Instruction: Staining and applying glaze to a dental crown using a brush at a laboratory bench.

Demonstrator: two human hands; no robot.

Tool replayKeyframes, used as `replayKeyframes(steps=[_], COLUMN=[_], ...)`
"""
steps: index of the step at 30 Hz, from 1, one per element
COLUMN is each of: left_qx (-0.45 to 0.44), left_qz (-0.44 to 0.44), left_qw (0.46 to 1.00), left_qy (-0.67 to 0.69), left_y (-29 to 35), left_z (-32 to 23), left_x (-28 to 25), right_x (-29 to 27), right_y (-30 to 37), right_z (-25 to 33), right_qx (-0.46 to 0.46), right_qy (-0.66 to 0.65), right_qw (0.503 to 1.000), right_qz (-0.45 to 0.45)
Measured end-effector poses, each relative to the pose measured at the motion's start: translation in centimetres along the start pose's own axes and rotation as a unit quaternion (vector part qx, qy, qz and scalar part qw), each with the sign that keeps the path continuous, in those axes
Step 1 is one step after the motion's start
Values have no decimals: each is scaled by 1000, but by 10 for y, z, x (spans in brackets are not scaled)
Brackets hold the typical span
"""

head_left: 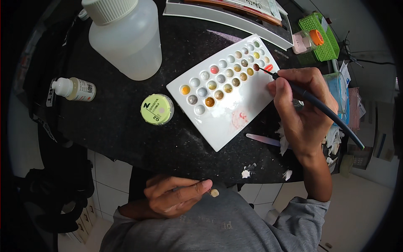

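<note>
My right hand (pixel 304 109) pinches a thin paintbrush (pixel 333 108) with a dark handle. The brush tip meets a reddish-brown well near the right edge of a white palette (pixel 216 132). Rows of round wells on the palette hold yellow, brown, pink, grey and whitish paste. A pink smear marks its bare lower part. Close to my body, my left hand (pixel 174 195) is closed with thumb and fingers together on a small cream tooth-like piece (pixel 214 192), which sticks out past the fingertips. How it is held there is partly hidden by the fingers.
Left of the palette stand a jar with a lime-green lid (pixel 157 109), a small dropper bottle (pixel 75 89) and a large translucent bottle (pixel 128 42). A white tray (pixel 226 19) lies behind, with a green basket (pixel 321 35) at right. White scraps (pixel 245 173) dot the dark tabletop.
</note>
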State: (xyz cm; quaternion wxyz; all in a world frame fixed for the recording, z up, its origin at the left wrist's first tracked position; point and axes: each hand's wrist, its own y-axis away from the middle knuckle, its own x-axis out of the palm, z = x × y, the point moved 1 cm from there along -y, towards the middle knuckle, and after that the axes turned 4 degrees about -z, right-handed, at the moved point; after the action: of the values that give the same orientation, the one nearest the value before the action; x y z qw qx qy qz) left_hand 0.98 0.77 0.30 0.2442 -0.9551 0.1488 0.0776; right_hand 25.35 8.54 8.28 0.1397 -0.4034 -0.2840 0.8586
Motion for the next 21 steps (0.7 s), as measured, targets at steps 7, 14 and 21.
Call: replayKeyframes(steps=[7, 14, 21], left_qx=[-2, 13, 16], left_qz=[-6, -12, -59], left_qw=[1000, 1000, 998], left_qy=[-12, -10, -35], left_y=[3, 12, 3], left_z=[4, 8, 10], left_x=[1, 3, 7], right_x=[4, 4, -35], right_y=[-1, 11, 32], right_z=[-1, 4, 42], right_qx=[7, 1, -57], right_qy=[6, 4, -17], right_qw=[1000, 1000, 998], right_qz=[3, -7, 8])
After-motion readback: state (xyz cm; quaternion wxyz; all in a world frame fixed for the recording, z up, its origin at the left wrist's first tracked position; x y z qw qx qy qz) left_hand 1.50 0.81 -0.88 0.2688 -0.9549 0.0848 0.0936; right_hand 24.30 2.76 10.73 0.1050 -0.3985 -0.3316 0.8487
